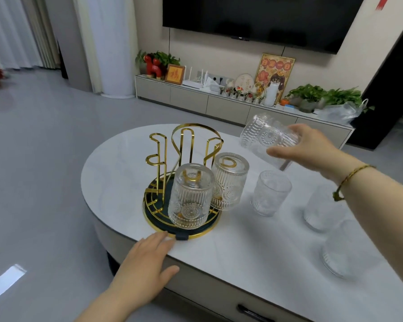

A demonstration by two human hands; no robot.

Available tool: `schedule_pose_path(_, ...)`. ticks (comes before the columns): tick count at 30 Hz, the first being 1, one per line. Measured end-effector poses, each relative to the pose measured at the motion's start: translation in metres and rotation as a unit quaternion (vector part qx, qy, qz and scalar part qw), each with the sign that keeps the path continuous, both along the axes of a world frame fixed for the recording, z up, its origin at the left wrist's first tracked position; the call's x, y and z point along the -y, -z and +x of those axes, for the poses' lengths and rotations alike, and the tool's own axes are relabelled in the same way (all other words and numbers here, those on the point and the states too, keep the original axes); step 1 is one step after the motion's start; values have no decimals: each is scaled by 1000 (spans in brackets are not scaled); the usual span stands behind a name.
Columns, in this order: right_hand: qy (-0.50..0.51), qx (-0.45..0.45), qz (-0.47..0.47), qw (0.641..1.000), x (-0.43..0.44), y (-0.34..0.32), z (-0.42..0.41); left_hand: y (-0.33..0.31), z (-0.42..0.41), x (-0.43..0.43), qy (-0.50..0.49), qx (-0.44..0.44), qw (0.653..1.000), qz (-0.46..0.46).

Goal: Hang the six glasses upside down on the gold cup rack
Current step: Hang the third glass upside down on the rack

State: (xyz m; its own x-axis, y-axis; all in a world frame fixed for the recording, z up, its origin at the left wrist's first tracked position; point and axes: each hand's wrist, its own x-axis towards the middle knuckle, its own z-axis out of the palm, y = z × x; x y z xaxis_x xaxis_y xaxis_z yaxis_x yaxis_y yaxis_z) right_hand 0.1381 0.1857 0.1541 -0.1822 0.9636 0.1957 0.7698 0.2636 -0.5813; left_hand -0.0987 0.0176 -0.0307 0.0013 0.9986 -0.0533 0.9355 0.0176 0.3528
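Observation:
The gold cup rack (163, 154) stands on a round dark tray with a gold rim (149, 219) on the white table (242, 252). Two ribbed glasses hang upside down on its near prongs, one in front (190, 196) and one to its right (229, 181). My right hand (307, 147) grips a third glass (263, 135), tilted on its side in the air to the right of the rack. Three more glasses stand upright on the table: one (270, 194) beside the rack, two (321, 208) (344, 249) partly behind my right forearm. My left hand (147, 261) lies flat, fingertips touching the tray's rim.
The table's near edge runs under my left hand, with a drawer handle (254, 312) below. Grey floor lies to the left. A low TV cabinet (230, 105) with plants and ornaments stands behind the table.

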Motion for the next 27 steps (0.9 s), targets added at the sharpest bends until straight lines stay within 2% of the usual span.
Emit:
schedule_pose_path(7, -41, 88, -13, 995, -27, -29, -34, 10, -25, -4, -39, 19, 999, 11)
schedule_pose_path(12, -77, 204, -30, 975, -48, -30, -62, 15, -27, -13, -29, 18, 999, 8)
schedule_pose_path(15, -90, 245, -31, 965, -59, -27, -76, 16, -27, -18, -50, 36, 998, 24)
schedule_pose_path(19, -110, 249, -26, 962, -69, -19, -92, 10, -30, -27, -121, 104, 983, 87)
schedule_pose_path(21, -130, 236, -33, 962, -72, -13, -100, 9, -33, -31, -117, 120, 983, 80)
schedule_pose_path(27, -172, 202, -88, 960, -78, 9, -118, 13, -36, -34, -91, 71, 993, 30)
